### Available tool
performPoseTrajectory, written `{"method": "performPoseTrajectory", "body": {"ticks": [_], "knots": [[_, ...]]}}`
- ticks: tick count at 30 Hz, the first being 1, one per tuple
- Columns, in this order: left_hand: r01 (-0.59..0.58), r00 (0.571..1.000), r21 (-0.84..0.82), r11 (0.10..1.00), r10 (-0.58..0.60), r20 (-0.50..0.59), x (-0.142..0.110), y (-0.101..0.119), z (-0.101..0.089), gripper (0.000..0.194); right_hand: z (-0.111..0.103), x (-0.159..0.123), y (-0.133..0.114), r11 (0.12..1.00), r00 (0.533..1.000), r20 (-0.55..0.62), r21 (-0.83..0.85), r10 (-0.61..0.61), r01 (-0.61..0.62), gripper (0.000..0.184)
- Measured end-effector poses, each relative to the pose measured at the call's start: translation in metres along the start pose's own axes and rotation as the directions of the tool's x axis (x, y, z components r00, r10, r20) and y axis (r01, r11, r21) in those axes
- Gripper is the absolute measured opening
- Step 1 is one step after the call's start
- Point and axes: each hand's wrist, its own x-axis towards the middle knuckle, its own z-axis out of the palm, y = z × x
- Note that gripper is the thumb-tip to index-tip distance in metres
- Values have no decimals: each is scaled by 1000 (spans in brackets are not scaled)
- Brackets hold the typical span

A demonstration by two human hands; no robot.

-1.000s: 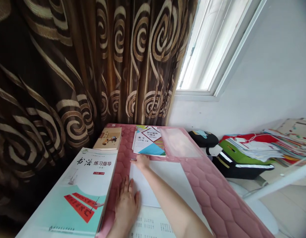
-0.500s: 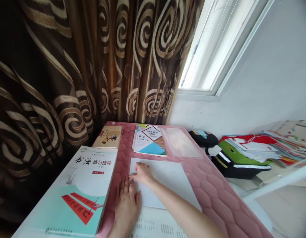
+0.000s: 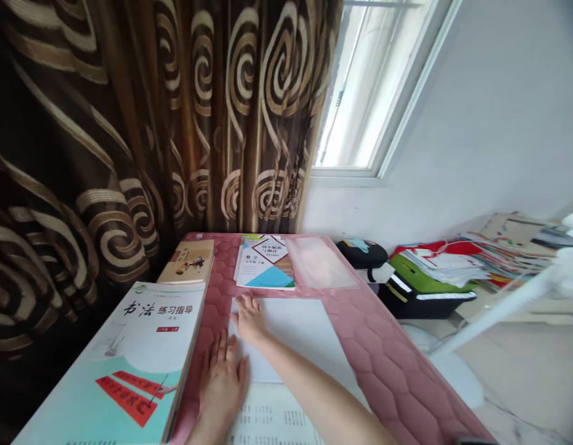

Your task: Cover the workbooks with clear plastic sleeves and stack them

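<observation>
On the pink tabletop [image 3: 388, 371], the blank sheet [image 3: 302, 327] is already lying flat beyond the printed page [image 3: 272, 420], and we are resting our left grip [image 3: 221, 383] beside it and right grip [image 3: 250, 318] at its far-left corner, both unclenched, any remaining work not showing.

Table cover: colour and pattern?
The table cover is pink, with a honeycomb-like quilted pattern; best seen in the head view.

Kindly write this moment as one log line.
left hand: flat at left edge of white sheet | right hand: on its far left corner | nearby: calligraphy book
</observation>
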Motion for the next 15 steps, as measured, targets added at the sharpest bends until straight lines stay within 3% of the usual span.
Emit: {"method": "performPoseTrajectory", "body": {"ticks": [2,4,9,12,15], "knots": [[-17,1000,-10,1000,17,-13,2,-1,0,49,-3,-24,22,991,989,69,34,-130,128,55],[-29,1000,-6,1000,29,-6,4,-1,-4,49,-13,-50,55,986,978,129,42,-164,160,58],[41,998,132,990,-47,48,4,11,-24,48,-51,-110,148,999,984,174,1,41,-41,60],[61,983,253,966,-101,152,5,39,-35,48,-67,-131,186,993,990,138,102,42,-56,57],[-53,911,190,980,-31,411,14,90,-42,54,-75,-132,205,966,1000,24,257,-20,13,45]]}}
